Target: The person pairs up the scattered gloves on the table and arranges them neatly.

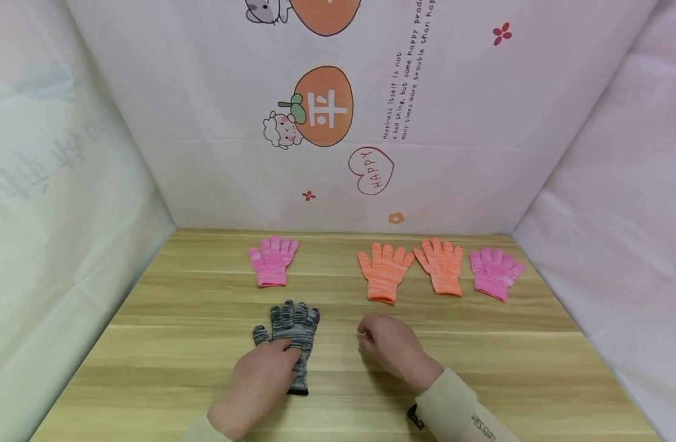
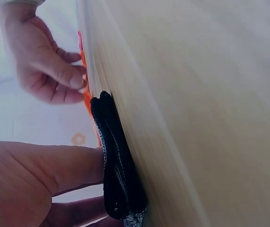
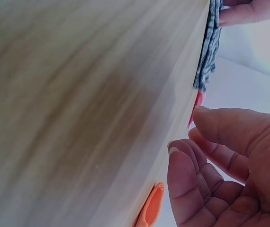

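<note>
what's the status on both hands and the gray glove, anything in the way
Left hand resting on gray glove. Right hand raised, holding nothing. Glove flat, fingers pointing away. No obstruction seen; pink and orange gloves farther back.

A pale wood-grained desk is carrying five knitted gloves. A gray-black glove is lying near, left of centre, its dark cuff facing near. Beyond it, a pink glove is lying far left. Farther right, two orange gloves are lying side by side, and another pink glove is resting just beside them at the far right
</note>
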Demonstrator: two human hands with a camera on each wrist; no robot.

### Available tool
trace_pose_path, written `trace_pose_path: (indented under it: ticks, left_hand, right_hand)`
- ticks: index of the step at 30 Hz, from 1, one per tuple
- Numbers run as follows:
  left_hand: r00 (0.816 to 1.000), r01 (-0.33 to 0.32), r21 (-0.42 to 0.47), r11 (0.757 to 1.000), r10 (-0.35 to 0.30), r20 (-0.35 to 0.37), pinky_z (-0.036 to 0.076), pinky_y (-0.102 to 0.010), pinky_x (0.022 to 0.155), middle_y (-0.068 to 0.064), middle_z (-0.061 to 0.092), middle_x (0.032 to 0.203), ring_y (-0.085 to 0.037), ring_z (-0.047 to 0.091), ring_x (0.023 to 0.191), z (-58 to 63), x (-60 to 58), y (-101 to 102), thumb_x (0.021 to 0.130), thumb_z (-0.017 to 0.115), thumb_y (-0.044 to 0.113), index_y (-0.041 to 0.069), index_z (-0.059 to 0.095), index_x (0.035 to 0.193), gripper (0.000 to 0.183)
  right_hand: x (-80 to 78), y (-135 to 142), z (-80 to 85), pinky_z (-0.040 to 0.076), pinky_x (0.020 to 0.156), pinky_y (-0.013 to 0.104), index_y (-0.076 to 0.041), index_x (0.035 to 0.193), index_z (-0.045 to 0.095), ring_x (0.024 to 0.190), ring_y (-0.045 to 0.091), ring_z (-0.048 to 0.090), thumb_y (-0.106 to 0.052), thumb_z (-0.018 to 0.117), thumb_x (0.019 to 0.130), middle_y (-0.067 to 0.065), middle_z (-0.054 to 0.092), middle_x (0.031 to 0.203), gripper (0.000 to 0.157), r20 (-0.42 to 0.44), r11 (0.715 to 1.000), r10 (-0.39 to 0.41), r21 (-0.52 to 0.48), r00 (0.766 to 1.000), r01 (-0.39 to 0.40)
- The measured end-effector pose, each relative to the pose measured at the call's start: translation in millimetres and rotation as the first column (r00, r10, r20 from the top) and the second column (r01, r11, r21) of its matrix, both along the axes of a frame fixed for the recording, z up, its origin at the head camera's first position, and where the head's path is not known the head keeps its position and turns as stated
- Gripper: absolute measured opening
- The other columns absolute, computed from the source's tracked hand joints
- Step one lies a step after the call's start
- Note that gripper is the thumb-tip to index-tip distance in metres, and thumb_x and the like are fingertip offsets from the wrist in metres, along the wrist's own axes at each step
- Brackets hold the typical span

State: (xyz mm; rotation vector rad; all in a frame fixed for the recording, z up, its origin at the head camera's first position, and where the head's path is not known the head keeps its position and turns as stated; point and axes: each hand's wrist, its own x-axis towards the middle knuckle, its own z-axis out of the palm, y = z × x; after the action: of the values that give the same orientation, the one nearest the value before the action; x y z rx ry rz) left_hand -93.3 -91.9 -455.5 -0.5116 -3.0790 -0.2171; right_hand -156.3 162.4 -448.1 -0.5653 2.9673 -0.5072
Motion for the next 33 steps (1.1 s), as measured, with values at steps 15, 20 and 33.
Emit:
trace_pose_path:
  ticks: [15,20,33]
  left_hand:
    - [0.994,-0.090,0.001,0.996,0.090,0.064,0.058,-0.053,0.092,-0.010,0.071,0.129,-0.037,0.068,0.114,4.1,3.3,-48.1,0.087,0.082,0.020,0.015,0.076,0.121,0.035]
    - [0.990,-0.109,0.007,0.994,0.108,0.085,0.057,-0.054,0.092,-0.011,0.070,0.130,-0.038,0.068,0.113,6.6,2.7,-57.1,0.087,0.081,0.018,0.014,0.075,0.122,0.035]
    - [0.986,-0.143,-0.007,0.990,0.143,0.090,0.058,-0.055,0.090,-0.013,0.069,0.133,-0.040,0.068,0.112,9.5,2.4,-74.3,0.087,0.081,0.019,0.014,0.074,0.124,0.038]
  right_hand:
    - [-0.1,2.8,-0.8,0.052,0.068,0.034,-0.012,0.104,0.076,0.070,0.007,0.054,-0.015,0.078,0.092,-0.005,0.067,0.083,0.012,-0.011,1.000,-0.012,-0.012,1.000,0.012]
    - [-1.4,6.3,-0.7,0.053,0.070,0.034,-0.013,0.106,0.077,0.072,0.008,0.054,-0.017,0.077,0.093,-0.005,0.067,0.086,0.014,0.013,0.999,-0.033,0.002,0.999,0.033]
    - [-3.6,17.5,0.7,0.055,0.075,0.038,-0.012,0.107,0.076,0.078,0.009,0.058,-0.017,0.078,0.093,-0.003,0.070,0.093,0.015,0.023,0.998,-0.059,-0.006,0.998,0.059]
